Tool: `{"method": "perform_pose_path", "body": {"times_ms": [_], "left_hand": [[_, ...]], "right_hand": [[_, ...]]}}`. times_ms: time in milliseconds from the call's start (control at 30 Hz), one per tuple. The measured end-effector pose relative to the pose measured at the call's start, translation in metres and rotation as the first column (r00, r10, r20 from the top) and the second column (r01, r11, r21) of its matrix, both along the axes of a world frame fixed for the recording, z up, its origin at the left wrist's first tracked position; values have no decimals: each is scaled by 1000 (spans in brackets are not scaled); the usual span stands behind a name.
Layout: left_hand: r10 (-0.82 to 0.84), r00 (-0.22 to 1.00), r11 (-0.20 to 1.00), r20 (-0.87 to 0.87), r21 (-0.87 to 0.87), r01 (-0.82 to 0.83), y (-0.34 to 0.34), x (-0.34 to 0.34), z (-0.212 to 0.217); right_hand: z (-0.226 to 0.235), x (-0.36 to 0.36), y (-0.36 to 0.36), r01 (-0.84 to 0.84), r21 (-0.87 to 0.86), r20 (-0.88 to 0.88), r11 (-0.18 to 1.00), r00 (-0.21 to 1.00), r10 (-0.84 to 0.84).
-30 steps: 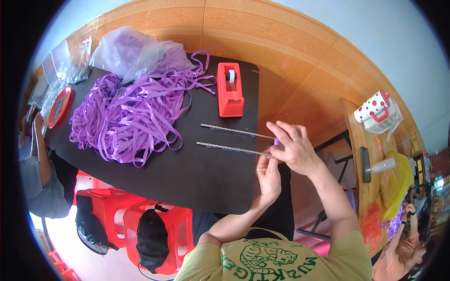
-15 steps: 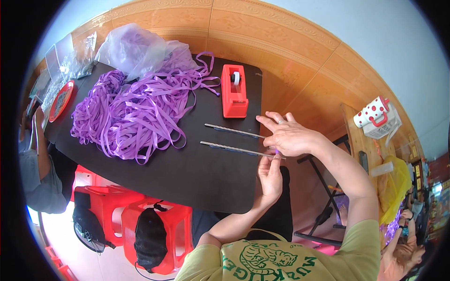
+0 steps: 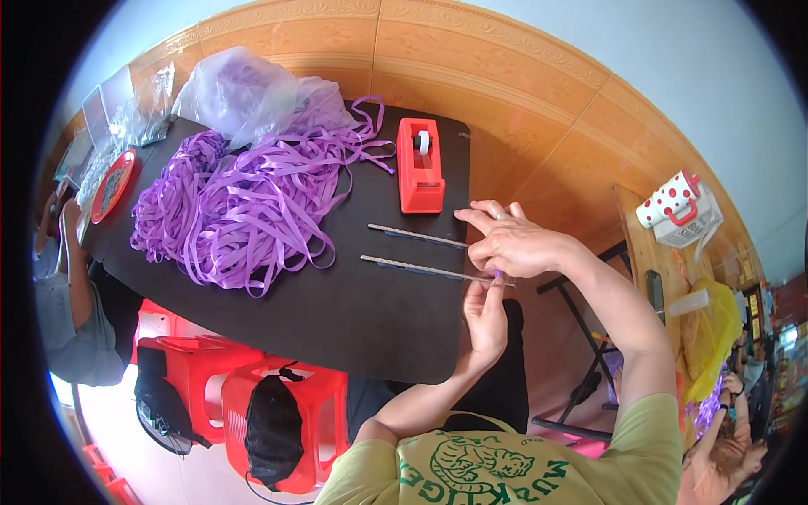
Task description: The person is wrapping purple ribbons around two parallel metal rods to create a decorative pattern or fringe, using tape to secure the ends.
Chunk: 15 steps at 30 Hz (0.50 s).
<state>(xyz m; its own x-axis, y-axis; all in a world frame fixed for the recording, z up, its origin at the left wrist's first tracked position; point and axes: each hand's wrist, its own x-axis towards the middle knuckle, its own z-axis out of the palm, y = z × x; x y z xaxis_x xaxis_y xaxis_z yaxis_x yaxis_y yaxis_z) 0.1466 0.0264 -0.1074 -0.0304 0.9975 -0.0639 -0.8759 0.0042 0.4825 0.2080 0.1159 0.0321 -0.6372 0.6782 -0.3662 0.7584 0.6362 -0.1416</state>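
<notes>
Two thin silvery strips (image 3: 417,269) lie side by side on the black table (image 3: 337,328). My right hand (image 3: 513,244) rests at the table's right edge, its fingers pinched over the end of the nearer strip and a bit of purple ribbon. Just below it, my left hand (image 3: 486,316) is held upright with its fingertips at the same strip end. A big heap of purple ribbon (image 3: 244,198) lies to the left. A red tape dispenser (image 3: 419,166) stands behind the strips.
A clear plastic bag (image 3: 252,97) sits behind the ribbon heap. A red round lid (image 3: 112,185) lies at the table's left end, near another person (image 3: 67,320). Red plastic stools (image 3: 252,404) with a black bag stand below the table. A wooden wall runs behind.
My right hand has slid a little lower and flatter over the strip ends. The left hand stays under it. The strips and ribbon heap have not moved.
</notes>
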Motion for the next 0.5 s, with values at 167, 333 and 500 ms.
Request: {"method": "perform_pose_path", "body": {"times_ms": [167, 333, 500], "left_hand": [[6, 998, 1000, -55, -3, -6, 1, 0, 0], [-12, 999, 1000, -45, -8, 11, 1, -1, 2], [23, 990, 1000, -138, -11, -25, 3, -1, -2]], "right_hand": [[-9, 28, -10, 89, -19, -322, 996, 942, -90], [-29, 51, -22, 171, -24, -536, 985, 830, -157], [-53, 65, -26, 187, -54, -765, 981, 623, -161]]}}
